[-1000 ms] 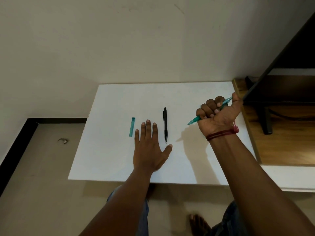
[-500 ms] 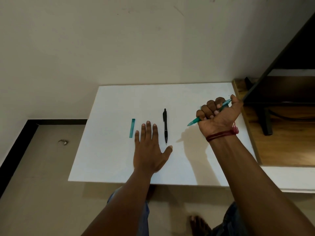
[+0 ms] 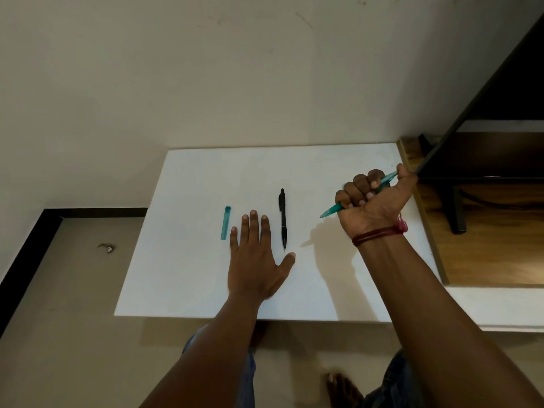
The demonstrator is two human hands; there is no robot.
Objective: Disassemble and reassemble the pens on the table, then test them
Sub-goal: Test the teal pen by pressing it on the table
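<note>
Right hand (image 3: pixel 374 201): raised above the surface, fingers curled into a fist around a translucent teal plastic pen (image 3: pixel 332 209). Thumb lies along the rear end of the barrel; whether it presses anything cannot be told. Red thread band (image 3: pixel 379 234) on that wrist.

Left hand (image 3: pixel 256 260): flat on the white rectangular table top (image 3: pixel 191 260), palm down, fingers straight and slightly spread, holding nothing.

Teal pen: slanted through the fist, pointed tip sticking out on the little-finger side, aimed down and towards the left hand. Tip is clear of the table. Barrel looks whole.

Slim black plastic pen (image 3: pixel 283 219): lies just beyond the left thumb, alongside the index finger, not touching. It looks assembled and untouched.

Short teal plastic sleeve (image 3: pixel 225 222): on the far side of the left hand, just off the little finger. Probably the teal pen's cap.

Step, as judged: the teal pen is in hand and uncapped, somewhere in its take-apart or put-together stage; no test marks visible on the table.

Next move likely needs the left hand up to meet the right, since a fist grip suits neither twisting nor writing.
</note>
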